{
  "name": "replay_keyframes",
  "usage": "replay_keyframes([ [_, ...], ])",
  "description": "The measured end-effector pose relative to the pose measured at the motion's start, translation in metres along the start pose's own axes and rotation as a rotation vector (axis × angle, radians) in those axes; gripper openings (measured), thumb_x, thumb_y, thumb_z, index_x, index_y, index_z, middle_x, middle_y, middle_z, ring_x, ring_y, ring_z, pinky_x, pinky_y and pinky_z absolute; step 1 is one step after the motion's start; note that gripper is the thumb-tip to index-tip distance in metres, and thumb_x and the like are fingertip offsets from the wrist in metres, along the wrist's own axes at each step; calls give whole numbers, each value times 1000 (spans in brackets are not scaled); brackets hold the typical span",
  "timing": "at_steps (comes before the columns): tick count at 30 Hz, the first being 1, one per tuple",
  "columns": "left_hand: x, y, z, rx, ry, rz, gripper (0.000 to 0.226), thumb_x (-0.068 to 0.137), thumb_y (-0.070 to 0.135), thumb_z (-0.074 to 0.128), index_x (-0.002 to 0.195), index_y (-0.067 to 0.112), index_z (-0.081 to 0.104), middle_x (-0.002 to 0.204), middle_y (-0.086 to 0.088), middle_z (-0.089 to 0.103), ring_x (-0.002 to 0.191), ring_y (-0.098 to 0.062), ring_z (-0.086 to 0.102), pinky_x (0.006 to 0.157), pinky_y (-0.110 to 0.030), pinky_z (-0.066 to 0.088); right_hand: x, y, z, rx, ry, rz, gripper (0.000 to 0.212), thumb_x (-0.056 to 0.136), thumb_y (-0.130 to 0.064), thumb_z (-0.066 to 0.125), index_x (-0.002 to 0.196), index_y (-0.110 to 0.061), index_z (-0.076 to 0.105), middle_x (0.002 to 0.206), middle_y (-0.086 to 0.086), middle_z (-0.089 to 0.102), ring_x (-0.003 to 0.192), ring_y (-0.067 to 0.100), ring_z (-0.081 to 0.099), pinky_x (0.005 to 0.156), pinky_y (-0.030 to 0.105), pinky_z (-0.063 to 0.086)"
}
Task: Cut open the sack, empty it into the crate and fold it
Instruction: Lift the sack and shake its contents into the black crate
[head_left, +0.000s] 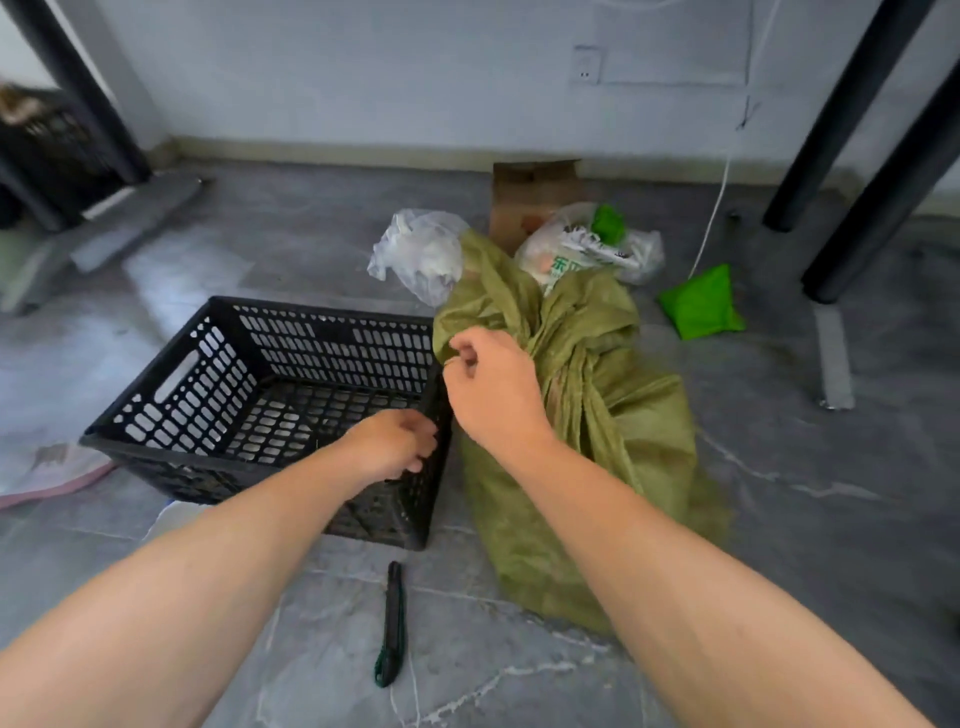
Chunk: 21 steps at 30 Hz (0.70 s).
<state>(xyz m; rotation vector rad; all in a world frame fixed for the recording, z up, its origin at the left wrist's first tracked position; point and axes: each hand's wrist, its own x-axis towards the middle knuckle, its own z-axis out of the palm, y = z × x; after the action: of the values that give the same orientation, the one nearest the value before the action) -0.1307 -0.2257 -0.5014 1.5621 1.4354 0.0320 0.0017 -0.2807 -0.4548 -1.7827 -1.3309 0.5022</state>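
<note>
At 9 o'clock of the view stands the black plastic crate (332, 338), its lattice bottom bare as far as I can see. The left hand (395, 447) holds the crate's near right corner, fingers curled over the rim. Just below, at 6 o'clock, a dark utility knife (394, 623) lies flat on the floor, apart from both hands.

The right hand (493, 389) is raised just past the crate's right wall, thumb and forefinger pinching a gathered edge of the green woven sack (613, 415). The sack lies slumped on the floor at 3 o'clock of the crate, touching its right side.

With the knife set down, the cutting looks done and the emptying is the step in hand. The next move probably calls for lifting the pinched edge over the rim while the left hand steadies the crate, then tipping the sack.

At 12 o'clock of the sack sit a clear plastic bag (421, 254) and a printed plastic bag (587, 249), with a cardboard box (530, 192) behind them. A bright green packet (701, 301) lies at 2 o'clock.

The floor (779, 493) is grey marbled tile. The room has a pale wall with a socket (587, 65), a hanging white cable (711, 223) and black table legs (841, 114) at the far right.
</note>
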Motion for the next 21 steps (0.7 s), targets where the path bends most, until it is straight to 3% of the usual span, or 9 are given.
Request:
replay_keyframes([
  [2, 2, 10, 0, -37, 43, 11, 34, 95, 16, 55, 128, 15, 58, 100, -8, 66, 81, -17, 60, 62, -27, 42, 6, -3, -18, -136, 163, -1, 13, 91, -20, 58, 101, -13, 63, 109, 9, 59, 104, 31, 56, 91, 41, 46],
  [4, 5, 15, 2, -32, 67, 18, 37, 94, 19, 56, 131, 18, 55, 104, -10, 67, 87, -19, 62, 69, -29, 46, 10, 5, -32, -340, 209, 131, 26, 92, -35, 58, 112, -18, 56, 122, 9, 52, 118, 33, 45, 96, 47, 39],
  [6, 7, 16, 5, -11, 52, 42, 47, 92, 20, 58, 138, 17, 49, 107, -7, 65, 92, -19, 63, 75, -31, 51, 10, 19, -39, -447, 125, 306, 49, 89, -50, 60, 128, -24, 46, 139, 11, 39, 133, 36, 32, 105, 57, 32],
  [8, 10, 14, 10, 55, 27, 37, 55, 90, 23, 60, 142, 20, 45, 114, -2, 63, 105, -22, 62, 92, -37, 53, 7, 37, -38, -435, -38, 443, 75, 84, -61, 62, 146, -33, 29, 156, 13, 20, 147, 39, 13, 111, 68, 23],
  [11, 13, 7, 18, 93, -2, 1, 60, 87, 28, 61, 144, 23, 43, 122, -1, 62, 115, -23, 59, 102, -40, 49, -3, 66, -23, -432, -206, 551, 98, 81, -66, 65, 155, -43, 5, 166, 9, 0, 152, 40, 3, 111, 71, 21],
  [13, 14, 4, 21, 72, -23, -15, 59, 88, 28, 60, 145, 25, 43, 121, 1, 62, 114, -22, 58, 103, -41, 48, -11, 79, -13, -495, -181, 511, 75, 89, -53, 62, 149, -41, 19, 160, 9, 14, 147, 40, 17, 108, 67, 28],
  [16, 18, 0, 21, 27, -35, -35, 57, 91, 26, 59, 145, 25, 42, 122, 2, 61, 115, -21, 58, 104, -41, 47, -15, 89, -7, -490, -14, 386, 39, 95, -25, 56, 132, -29, 43, 137, 8, 40, 127, 37, 42, 99, 58, 42],
  [18, 20, -2, 22, -13, -18, -50, 56, 91, 25, 59, 145, 22, 43, 125, -2, 61, 116, -23, 58, 104, -41, 48, -10, 83, -11, -366, 107, 296, 32, 91, -12, 57, 122, -19, 53, 125, 13, 49, 110, 42, 56, 91, 52, 49],
  [21, 17, 1, 24, -105, 5, -102, 55, 89, 26, 59, 142, 20, 45, 115, -6, 64, 112, -27, 61, 101, -42, 50, 2, 59, -31, -216, 211, 195, 31, 84, 3, 57, 113, -9, 61, 117, 18, 54, 98, 43, 60, 87, 43, 47],
])
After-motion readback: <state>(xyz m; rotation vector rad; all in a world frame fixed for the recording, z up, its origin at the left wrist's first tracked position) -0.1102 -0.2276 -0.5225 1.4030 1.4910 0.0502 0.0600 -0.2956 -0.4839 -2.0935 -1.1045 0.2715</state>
